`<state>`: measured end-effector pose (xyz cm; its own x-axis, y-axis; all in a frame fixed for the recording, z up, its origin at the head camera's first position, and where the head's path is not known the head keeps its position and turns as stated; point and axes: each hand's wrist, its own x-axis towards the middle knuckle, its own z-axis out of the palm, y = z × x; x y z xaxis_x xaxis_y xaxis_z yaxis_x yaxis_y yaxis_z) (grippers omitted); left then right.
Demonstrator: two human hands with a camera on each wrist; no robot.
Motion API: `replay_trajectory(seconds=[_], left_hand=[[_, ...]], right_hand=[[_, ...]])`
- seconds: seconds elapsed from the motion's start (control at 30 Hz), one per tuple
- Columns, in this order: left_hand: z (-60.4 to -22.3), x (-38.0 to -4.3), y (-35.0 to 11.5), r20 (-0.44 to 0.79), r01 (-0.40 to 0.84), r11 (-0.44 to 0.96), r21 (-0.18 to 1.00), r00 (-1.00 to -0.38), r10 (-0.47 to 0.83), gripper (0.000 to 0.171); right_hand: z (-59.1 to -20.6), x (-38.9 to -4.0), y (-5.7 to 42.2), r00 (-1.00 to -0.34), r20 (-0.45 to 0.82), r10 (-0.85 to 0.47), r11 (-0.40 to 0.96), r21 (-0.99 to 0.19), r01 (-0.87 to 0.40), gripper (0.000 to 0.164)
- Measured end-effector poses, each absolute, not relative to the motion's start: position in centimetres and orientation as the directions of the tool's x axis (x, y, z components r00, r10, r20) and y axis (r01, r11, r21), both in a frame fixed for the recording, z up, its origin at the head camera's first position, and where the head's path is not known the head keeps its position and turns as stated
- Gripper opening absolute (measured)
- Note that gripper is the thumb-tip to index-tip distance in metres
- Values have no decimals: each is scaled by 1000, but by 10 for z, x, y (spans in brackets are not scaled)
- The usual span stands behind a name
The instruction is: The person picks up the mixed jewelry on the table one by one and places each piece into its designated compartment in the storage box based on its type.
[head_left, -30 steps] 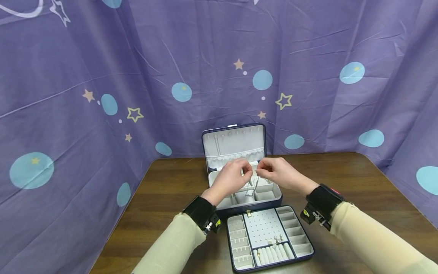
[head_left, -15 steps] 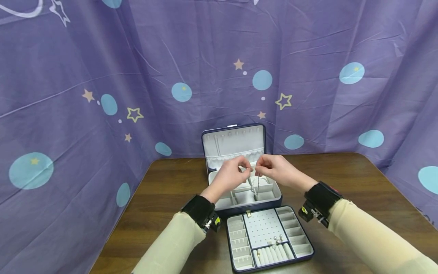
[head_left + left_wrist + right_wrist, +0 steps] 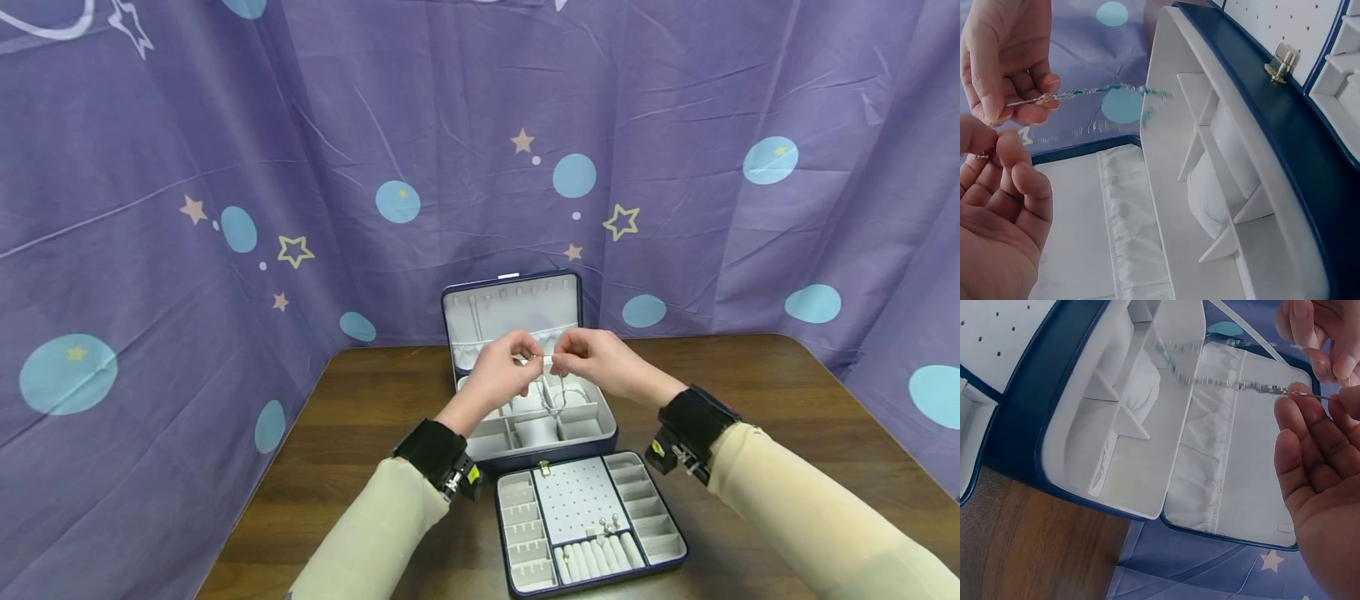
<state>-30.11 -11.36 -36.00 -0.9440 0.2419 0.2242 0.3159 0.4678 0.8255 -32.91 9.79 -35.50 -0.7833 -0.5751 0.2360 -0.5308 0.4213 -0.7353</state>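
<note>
A thin silver bracelet (image 3: 556, 408) with teal-tinted parts hangs in a loop between my hands. My left hand (image 3: 501, 368) pinches one end between thumb and index finger. Its other end is pinched by my right hand (image 3: 602, 362). The fingertips of both hands are close together, and the clasp is too small to make out. Below the hands stands an open navy jewelry box (image 3: 551, 455) with white compartments. In the left wrist view the beaded strand (image 3: 1094, 91) runs from the right hand's fingers toward the box. A white cushion (image 3: 1142, 387) sits in one compartment.
The box's raised lid (image 3: 517, 318) has hooks, with a thin chain (image 3: 476, 318) hanging from one. In front lies a jewelry tray (image 3: 581, 500) with slots, ring rolls (image 3: 600, 558) and several earrings (image 3: 609, 525). A purple curtain (image 3: 480, 167) hangs behind the wooden table (image 3: 375, 408).
Both hands have risen slightly and moved a little toward the lid, the right also leftward. The bracelet has gone up with them, its loop swinging. Box and tray have not moved.
</note>
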Motion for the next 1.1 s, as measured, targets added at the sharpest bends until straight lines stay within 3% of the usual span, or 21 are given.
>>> replay_trajectory(seconds=[0.53,1.1], left_hand=[[-352,-313,-119,281,352,598,721,-936,212,19],[-349,-328,-128,358,385,689,614,-914,192,14]], right_hand=[[-350,-340,92,-825,139,-548,291,-893,-344,22],[-345,-349,80,-896,154,-416,408,-849,-335,17]])
